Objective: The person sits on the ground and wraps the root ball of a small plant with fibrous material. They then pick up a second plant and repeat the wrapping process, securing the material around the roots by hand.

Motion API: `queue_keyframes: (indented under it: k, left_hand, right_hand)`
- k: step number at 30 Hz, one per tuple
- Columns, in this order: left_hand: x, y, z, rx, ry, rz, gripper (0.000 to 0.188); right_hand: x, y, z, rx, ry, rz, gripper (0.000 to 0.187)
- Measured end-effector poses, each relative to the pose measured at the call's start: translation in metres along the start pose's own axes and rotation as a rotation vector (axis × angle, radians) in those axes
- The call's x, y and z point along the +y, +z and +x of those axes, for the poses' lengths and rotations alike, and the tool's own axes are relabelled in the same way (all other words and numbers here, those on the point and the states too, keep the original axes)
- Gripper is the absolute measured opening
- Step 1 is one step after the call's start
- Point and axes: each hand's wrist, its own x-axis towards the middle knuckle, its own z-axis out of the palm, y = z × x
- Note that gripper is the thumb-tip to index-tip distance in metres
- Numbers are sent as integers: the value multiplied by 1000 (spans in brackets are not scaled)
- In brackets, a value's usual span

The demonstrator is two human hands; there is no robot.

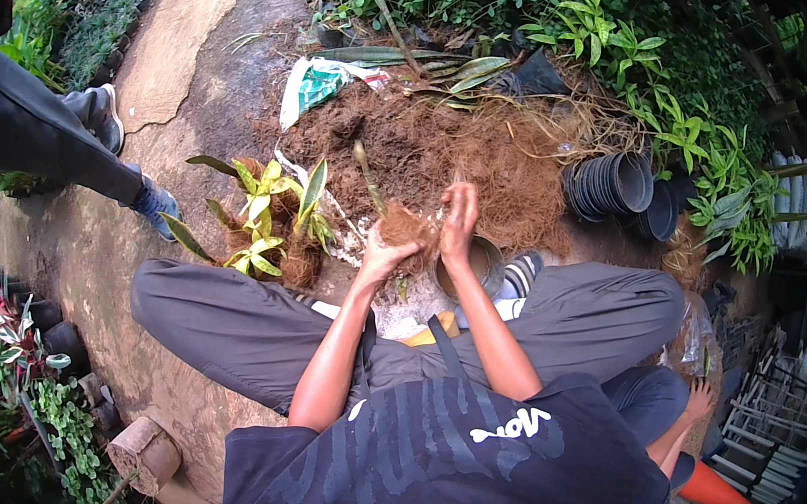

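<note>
My left hand (386, 254) is closed around a clump of brown coir fibre (407, 231). A plant stem (369, 178) rises from the clump, pointing away from me. Beside it my right hand (460, 217) is raised with its fingers stretched out, its palm side toward the clump; whether it touches the fibre I cannot tell. Below my right hand stands a round pot (485, 262), partly hidden by my wrist. Beyond both hands spreads a heap of dark soil (358, 127) and loose coir (515, 178).
Left of the heap sit several yellow-green plants (262, 204) with fibre-wrapped roots. Stacked black pots (607, 185) lie at the right. A white and green plastic bag (313, 87) lies at the back. Another person's legs (45, 125) stand at the upper left; someone's foot (699, 401) shows lower right.
</note>
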Motion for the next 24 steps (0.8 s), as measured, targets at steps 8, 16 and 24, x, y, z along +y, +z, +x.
queue_keyframes:
  k: [8,16,24]
  left_hand:
    - [-2,-8,8,157,107,-137,50]
    - [1,-11,6,40,112,-98,56]
    - [17,-1,-2,-129,73,69,64]
  right_hand:
    - [-5,16,-49,-147,-206,-32,44]
    - [5,18,-54,-302,-76,-43,45]
    - [68,9,-51,-249,295,193,54]
